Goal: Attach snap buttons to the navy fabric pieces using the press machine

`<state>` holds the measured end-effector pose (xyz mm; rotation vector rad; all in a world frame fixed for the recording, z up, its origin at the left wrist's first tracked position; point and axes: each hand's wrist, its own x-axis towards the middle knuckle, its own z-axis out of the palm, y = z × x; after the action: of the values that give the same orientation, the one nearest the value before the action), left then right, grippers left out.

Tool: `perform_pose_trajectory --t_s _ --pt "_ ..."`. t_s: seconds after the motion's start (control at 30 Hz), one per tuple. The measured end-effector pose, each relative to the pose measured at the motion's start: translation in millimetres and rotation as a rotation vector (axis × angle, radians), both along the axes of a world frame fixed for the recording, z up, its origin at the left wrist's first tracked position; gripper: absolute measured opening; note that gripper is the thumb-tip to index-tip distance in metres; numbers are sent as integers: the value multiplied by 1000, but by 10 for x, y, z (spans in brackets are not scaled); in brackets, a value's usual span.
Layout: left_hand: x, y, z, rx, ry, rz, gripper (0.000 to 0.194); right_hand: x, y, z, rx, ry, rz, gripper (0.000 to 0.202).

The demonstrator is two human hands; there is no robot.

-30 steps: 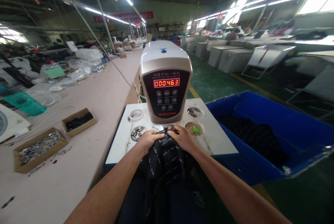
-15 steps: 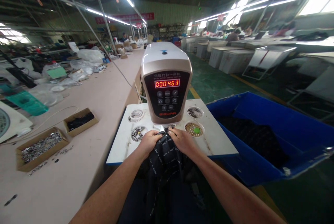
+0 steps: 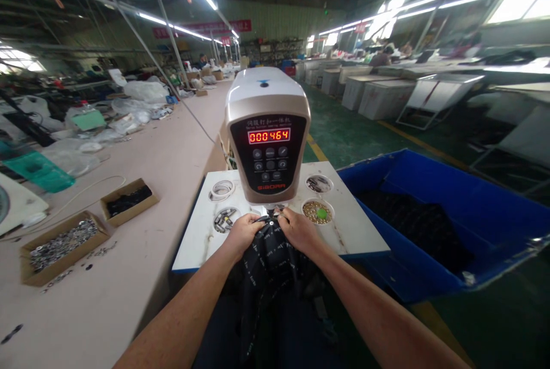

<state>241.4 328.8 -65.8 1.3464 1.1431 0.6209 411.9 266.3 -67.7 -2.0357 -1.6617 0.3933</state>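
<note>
A dark garment (image 3: 272, 254) printed with rows of small white lettering hangs from both my hands just below the head of a button-fastening machine (image 3: 270, 128). My left hand (image 3: 244, 232) pinches the garment's edge on the left side. On the right side my right hand (image 3: 296, 228) grips the same edge close to the machine's tip. Between the hands a small shiny snap (image 3: 271, 223) shows on the cloth. The machine's red display reads 000464. What lies under the machine head is partly hidden by my fingers and the cloth.
The white machine table (image 3: 201, 243) has round wells holding metal parts and gold fasteners (image 3: 317, 212). To the right stands a blue bin (image 3: 429, 277) with dark cloth inside. A long bench (image 3: 129, 277) at left carries cardboard boxes (image 3: 64, 248) of small parts.
The display has gone from 000463 to 000464. A shiny snap now shows on the cloth between my hands. Both hands keep hold of the garment; the view has shifted slightly.
</note>
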Motion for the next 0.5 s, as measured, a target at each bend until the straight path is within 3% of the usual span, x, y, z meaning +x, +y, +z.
perform_pose_trajectory --t_s 0.17,0.3,0.4,0.5 --pt "-3 -25 22 36 53 -4 23 1 17 -30 29 46 -10 36" --pt "-83 -108 185 139 123 7 37 47 -19 8 110 200 9 32" --pt "-370 -253 308 433 303 80 52 123 -90 72 193 317 66 30" --pt "-940 -488 317 772 458 159 57 183 -119 158 211 362 53 29"
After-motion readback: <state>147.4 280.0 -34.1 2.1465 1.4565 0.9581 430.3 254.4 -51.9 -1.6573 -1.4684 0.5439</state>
